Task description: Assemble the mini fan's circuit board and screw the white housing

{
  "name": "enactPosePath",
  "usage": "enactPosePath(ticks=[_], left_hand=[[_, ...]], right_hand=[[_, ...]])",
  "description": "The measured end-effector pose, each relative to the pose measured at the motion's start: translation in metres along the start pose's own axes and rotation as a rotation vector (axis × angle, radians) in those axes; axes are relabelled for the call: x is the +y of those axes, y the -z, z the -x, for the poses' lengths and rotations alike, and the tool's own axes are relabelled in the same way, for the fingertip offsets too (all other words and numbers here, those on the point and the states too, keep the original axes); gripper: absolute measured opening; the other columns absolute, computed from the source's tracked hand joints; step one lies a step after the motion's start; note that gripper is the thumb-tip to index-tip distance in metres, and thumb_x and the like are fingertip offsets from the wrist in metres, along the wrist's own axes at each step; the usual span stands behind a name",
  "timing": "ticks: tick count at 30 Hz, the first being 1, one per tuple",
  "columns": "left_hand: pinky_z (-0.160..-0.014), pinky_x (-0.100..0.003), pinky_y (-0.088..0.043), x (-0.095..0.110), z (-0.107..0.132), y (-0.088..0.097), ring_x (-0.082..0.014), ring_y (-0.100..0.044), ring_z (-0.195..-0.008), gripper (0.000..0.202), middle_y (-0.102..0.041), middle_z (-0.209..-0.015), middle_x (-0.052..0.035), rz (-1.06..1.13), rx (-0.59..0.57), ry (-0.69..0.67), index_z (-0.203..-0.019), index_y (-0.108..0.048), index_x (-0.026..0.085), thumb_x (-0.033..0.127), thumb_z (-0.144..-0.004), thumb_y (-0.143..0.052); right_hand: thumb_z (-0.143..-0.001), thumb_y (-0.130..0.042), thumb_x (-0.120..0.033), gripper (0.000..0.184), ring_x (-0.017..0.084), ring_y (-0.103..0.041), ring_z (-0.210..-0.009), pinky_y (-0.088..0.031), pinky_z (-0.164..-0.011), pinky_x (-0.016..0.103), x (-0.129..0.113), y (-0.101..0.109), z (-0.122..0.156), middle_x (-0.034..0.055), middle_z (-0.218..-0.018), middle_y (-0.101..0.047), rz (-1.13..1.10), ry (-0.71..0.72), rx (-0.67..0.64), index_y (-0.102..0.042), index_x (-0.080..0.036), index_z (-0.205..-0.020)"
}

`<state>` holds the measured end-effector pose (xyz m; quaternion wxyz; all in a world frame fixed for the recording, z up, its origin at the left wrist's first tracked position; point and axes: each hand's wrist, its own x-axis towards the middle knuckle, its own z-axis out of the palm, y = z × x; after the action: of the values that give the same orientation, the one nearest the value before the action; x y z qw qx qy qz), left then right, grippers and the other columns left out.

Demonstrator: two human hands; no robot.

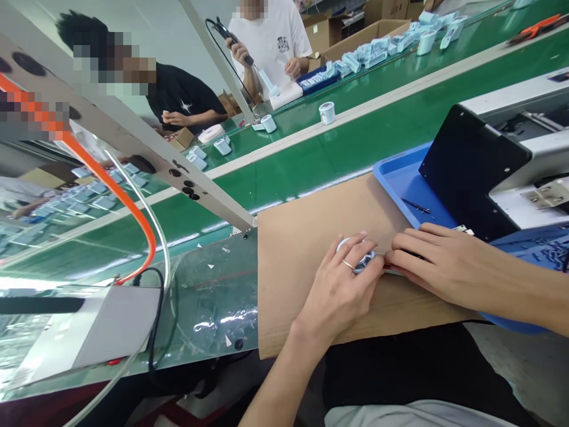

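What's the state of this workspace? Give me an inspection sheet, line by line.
surface: flat brown cardboard sheet lying beside a scuffed clear plastic sheet.
job's things: round white-rimmed disc and thin metal strip.
clutter: thin dark pins in a shallow blue plastic tray.
grippers: left hand, ringed, cups the disc; right hand lies at the strip, grip unclear.
cables: curved orange tube, clear tube, black cable.
surroundings: black-panelled grey machine; green conveyor belt carrying white cylindrical tubs; two co-workers beyond, one in a white T-shirt, one in black.
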<state>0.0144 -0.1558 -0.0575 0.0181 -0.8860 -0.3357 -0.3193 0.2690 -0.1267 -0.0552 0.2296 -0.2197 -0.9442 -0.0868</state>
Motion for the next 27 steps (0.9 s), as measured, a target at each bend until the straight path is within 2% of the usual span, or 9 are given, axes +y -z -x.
enactPosePath(ticks=[2, 6, 9, 12, 17, 20, 24, 27], left_hand=[[-0.122, -0.051, -0.062, -0.001, 0.000, 0.002, -0.0296, -0.072, -0.138, 0.016, -0.081, -0.131, -0.0118, -0.038, -0.022, -0.031, -0.118, -0.074, 0.015, 0.007, -0.110, -0.063], [-0.119, -0.056, -0.063, 0.003, -0.004, 0.007, -0.0328, -0.069, -0.138, 0.026, -0.078, -0.138, -0.0150, -0.141, -0.137, -0.052, -0.109, -0.075, 0.015, 0.004, -0.109, -0.052], [-0.113, -0.061, -0.065, 0.006, -0.008, 0.010, -0.0362, -0.069, -0.136, 0.029, -0.077, -0.138, -0.0148, -0.195, -0.187, -0.083, -0.111, -0.076, 0.016, 0.004, -0.109, -0.049], [-0.109, -0.062, -0.066, 0.004, -0.008, 0.010, -0.0364, -0.070, -0.133, 0.031, -0.077, -0.136, -0.0154, -0.230, -0.209, -0.139, -0.113, -0.076, 0.015, 0.005, -0.110, -0.047], [-0.118, -0.053, -0.064, -0.011, 0.000, 0.004, -0.0327, -0.071, -0.138, 0.025, -0.079, -0.127, -0.0138, -0.160, -0.080, -0.206, -0.113, -0.074, 0.013, 0.003, -0.112, -0.051], [-0.124, -0.055, -0.061, -0.019, 0.006, 0.000, -0.0301, -0.069, -0.146, 0.023, -0.079, -0.127, -0.0106, -0.107, -0.012, -0.213, -0.116, -0.072, 0.018, 0.004, -0.113, -0.054], [-0.127, -0.054, -0.057, -0.024, 0.010, -0.003, -0.0307, -0.066, -0.150, 0.021, -0.077, -0.134, -0.0096, -0.067, -0.038, -0.188, -0.130, -0.071, 0.022, 0.012, -0.113, -0.062], [-0.128, -0.053, -0.056, -0.023, 0.009, -0.004, -0.0295, -0.064, -0.151, 0.023, -0.075, -0.139, -0.0097, -0.053, -0.068, -0.178, -0.132, -0.072, 0.024, 0.014, -0.113, -0.063]], right_hand=[[-0.118, -0.046, -0.009, 0.016, 0.023, -0.048, -0.089, -0.033, -0.086, 0.038, 0.000, -0.001, -0.001, 0.0076, -0.102, -0.055, -0.011, -0.012, 0.007, -0.059, -0.011, -0.109], [-0.118, -0.047, -0.009, 0.016, 0.022, -0.046, -0.087, -0.033, -0.085, 0.037, -0.002, -0.001, -0.005, 0.0065, -0.100, -0.053, -0.034, -0.002, 0.029, -0.054, -0.014, -0.105], [-0.113, -0.039, 0.000, 0.022, 0.022, -0.046, -0.088, -0.034, -0.086, 0.038, -0.002, -0.001, -0.009, 0.0066, -0.100, -0.053, -0.017, -0.006, 0.015, -0.053, -0.014, -0.105], [-0.113, -0.041, 0.001, 0.020, 0.022, -0.047, -0.089, -0.034, -0.087, 0.037, 0.000, -0.001, -0.012, 0.0059, -0.101, -0.053, -0.025, -0.001, 0.021, -0.052, -0.014, -0.105], [-0.121, -0.044, -0.017, 0.016, 0.021, -0.051, -0.089, -0.034, -0.086, 0.035, 0.002, -0.004, -0.014, 0.0034, -0.100, -0.053, -0.108, -0.098, 0.028, -0.054, -0.016, -0.108], [-0.121, -0.039, -0.015, 0.021, 0.019, -0.052, -0.088, -0.036, -0.085, 0.034, -0.002, -0.005, -0.017, 0.0014, -0.100, -0.055, -0.170, -0.106, 0.040, -0.054, -0.017, -0.106], [-0.118, -0.038, -0.012, 0.024, 0.018, -0.055, -0.087, -0.038, -0.084, 0.035, -0.005, -0.010, -0.021, 0.0004, -0.102, -0.059, -0.244, -0.162, 0.072, -0.059, -0.018, -0.108], [-0.113, -0.046, -0.010, 0.017, 0.016, -0.060, -0.088, -0.042, -0.081, 0.033, -0.006, -0.014, -0.022, -0.0016, -0.104, -0.063, -0.327, -0.266, 0.066, -0.061, -0.019, -0.112]])
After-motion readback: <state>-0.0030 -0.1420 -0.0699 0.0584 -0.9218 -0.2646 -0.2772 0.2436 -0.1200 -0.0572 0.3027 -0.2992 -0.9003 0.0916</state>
